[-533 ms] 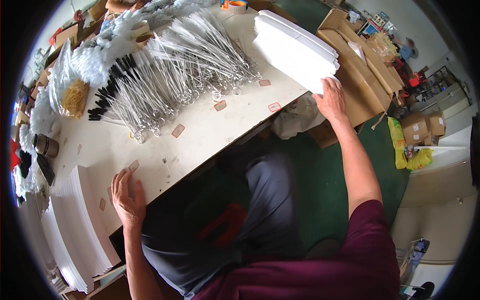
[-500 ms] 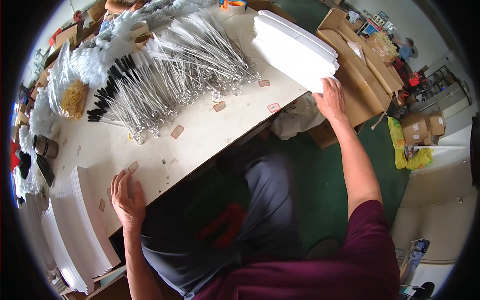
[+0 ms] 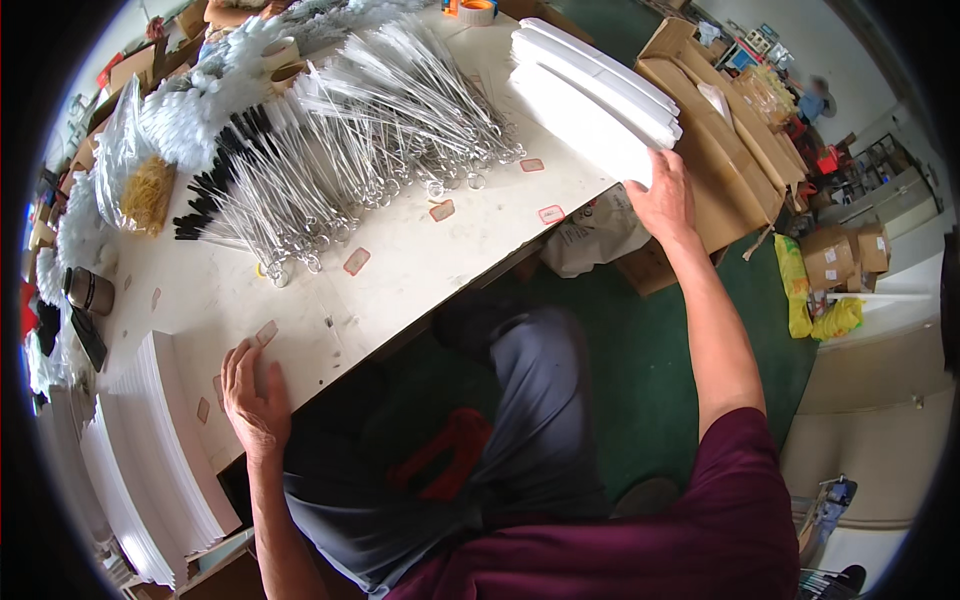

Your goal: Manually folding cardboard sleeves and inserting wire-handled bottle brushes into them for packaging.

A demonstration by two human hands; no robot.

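Note:
Palm down, my left hand (image 3: 256, 400) rests on the near edge of the white table (image 3: 420, 270), its fingers apart and holding nothing. Beside it, at the lower left, stand stacks of folded white sheets (image 3: 180, 430). Over at the table's right corner, my right hand (image 3: 664, 196) touches the near end of another white sheet stack (image 3: 580, 100). Its thumb is spread from the fingers, and the fingertips are partly hidden against the stack. Wire-handled brushes (image 3: 400, 120), with white or black bristles and looped ends, lie in a wide pile across the table's middle.
An open cardboard box (image 3: 720, 160) adjoins the table's right end. A clear bag of yellowish strands (image 3: 148, 195), a metal cup (image 3: 90, 290) and fluffy pale material (image 3: 190, 125) lie left. Tape rolls (image 3: 475, 12) sit at the back. Another person's arm shows at the top left.
My right hand has shifted slightly at the stack's end, its thumb now farther from the fingers. The blur on my leg has lessened. My left hand stays where it was.

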